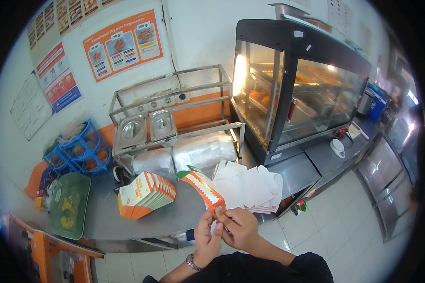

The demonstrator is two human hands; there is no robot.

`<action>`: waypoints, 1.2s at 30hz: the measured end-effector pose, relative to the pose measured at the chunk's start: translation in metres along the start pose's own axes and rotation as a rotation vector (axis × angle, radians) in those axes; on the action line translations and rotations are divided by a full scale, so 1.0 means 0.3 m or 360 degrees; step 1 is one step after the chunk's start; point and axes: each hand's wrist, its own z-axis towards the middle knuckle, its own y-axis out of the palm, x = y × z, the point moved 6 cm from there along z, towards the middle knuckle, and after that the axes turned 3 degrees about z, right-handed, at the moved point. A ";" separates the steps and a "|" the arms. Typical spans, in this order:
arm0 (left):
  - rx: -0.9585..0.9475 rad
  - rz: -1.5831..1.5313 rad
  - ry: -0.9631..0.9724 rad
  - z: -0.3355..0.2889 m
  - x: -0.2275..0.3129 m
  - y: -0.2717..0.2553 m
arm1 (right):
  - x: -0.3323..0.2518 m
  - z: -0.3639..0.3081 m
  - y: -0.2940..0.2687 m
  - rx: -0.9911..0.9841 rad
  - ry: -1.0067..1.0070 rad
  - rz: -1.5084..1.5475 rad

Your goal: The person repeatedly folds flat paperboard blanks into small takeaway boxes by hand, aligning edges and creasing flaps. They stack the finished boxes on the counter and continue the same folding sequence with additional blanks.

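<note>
Both my hands are at the lower end of an orange, white and green paper food carton [200,185], raised in front of me over the counter's near edge. My left hand [207,239] pinches that end from the left side. Curled fingers of my right hand [240,228] press on it from the right; some fingertips are hidden between the hands. The carton's upper end points away to the left, its green flaps standing out. Just behind it lies a spread pile of flat white carton blanks [255,186]. To the left, several folded cartons [146,194] sit nested in a row.
On the steel counter [104,219] stand a green tray [70,207], blue baskets [87,146] and a black tape dispenser [122,175]. A metal rack [174,113] with lidded pans and plastic rolls is behind. A glass food warmer [297,89] and a small white scale [337,147] are rightward.
</note>
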 end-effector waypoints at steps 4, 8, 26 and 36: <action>0.0192 -0.0147 -0.0193 0.018 -0.027 -0.073 | -0.012 0.004 0.032 -0.0153 -0.0057 0.0189; 0.0251 -0.0370 -0.0319 0.056 -0.067 -0.124 | 0.080 -0.002 -0.053 0.0331 0.0220 0.0237; -0.0365 0.0608 -0.0558 0.094 -0.014 -0.065 | 0.172 -0.056 -0.076 -0.0481 0.0952 0.0711; -0.0836 0.1330 -0.0128 0.133 0.058 -0.019 | 0.056 -0.021 -0.083 -0.0273 -0.0034 0.0160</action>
